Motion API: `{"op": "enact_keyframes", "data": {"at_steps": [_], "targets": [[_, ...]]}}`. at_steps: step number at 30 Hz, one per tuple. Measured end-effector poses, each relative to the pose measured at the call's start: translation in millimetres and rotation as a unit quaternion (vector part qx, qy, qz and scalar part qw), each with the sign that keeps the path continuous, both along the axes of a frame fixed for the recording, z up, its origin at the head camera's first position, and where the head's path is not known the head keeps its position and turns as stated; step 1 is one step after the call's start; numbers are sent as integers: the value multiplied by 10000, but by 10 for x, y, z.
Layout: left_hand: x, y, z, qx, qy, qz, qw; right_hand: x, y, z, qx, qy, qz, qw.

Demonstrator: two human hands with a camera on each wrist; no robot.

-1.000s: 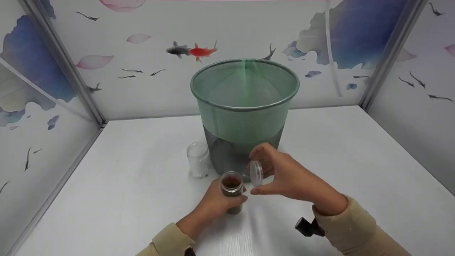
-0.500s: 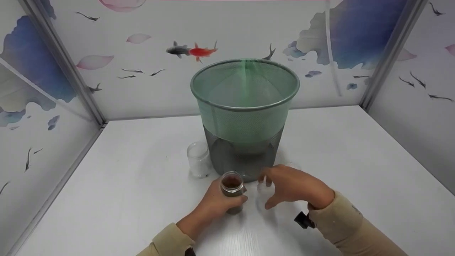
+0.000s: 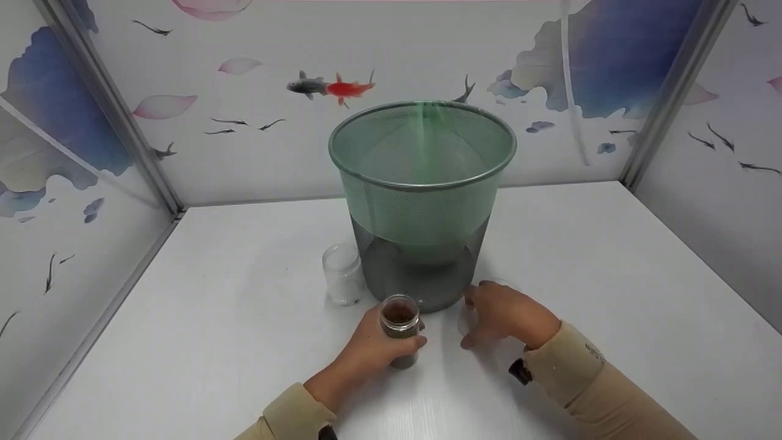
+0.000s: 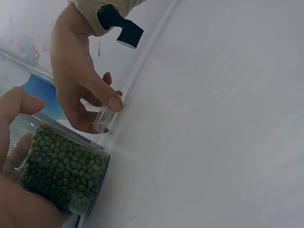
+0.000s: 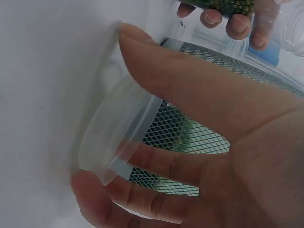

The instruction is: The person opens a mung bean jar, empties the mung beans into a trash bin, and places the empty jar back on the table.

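My left hand [image 3: 366, 345] grips an uncapped clear jar [image 3: 400, 330] standing upright on the white table, its mouth facing up. Green mung beans [image 4: 64, 166] show through its wall in the left wrist view. Right of the jar, my right hand [image 3: 504, 315] reaches down to the tabletop. Between its thumb and fingertips is a clear plastic lid [image 5: 111, 128], tilted close over the table. From the left wrist view, the same lid [image 4: 103, 118] appears under the thumb. In the head view the hand covers much of it.
A tall mesh wastebasket [image 3: 421, 214] with a green liner stands just behind both hands. At its left side is a second clear jar [image 3: 341, 275], without a lid. A faint round clear edge [image 3: 506, 283] shows behind my right hand. Printed panels enclose the table.
My right hand has moved the lid away from the jar's mouth, to the right and down to the tabletop. My left hand keeps holding the jar in place.
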State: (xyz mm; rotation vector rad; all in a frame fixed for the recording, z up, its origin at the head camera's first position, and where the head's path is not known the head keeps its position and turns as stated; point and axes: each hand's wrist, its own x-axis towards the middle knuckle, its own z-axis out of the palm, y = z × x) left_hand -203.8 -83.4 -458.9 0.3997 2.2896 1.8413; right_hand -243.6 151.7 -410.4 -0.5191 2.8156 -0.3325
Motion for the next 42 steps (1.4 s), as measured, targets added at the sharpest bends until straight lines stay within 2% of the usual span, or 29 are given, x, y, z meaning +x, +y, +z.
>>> {"op": "enact_keyframes", "data": {"at_steps": [13, 23, 28, 35, 39, 42], "targets": [[11, 10, 9, 178, 16, 29, 9998, -19, 24, -40, -49, 123, -108, 9999], [13, 6, 12, 50, 66, -17, 10000, -32, 40, -22, -82, -4, -194, 9998], [14, 10, 12, -21, 94, -12, 10000, -47, 91, 84, -8, 85, -103, 9999], [6, 4, 10, -9, 41, -34, 10000, -72, 240, 328, 118, 516, -66, 9986], [6, -2, 18, -13, 8, -39, 10000, -81, 351, 456, -187, 816, -220, 9962], [6, 0, 19, -2, 24, -34, 10000, -80, 417, 539, -604, 1218, -386, 9900]]}}
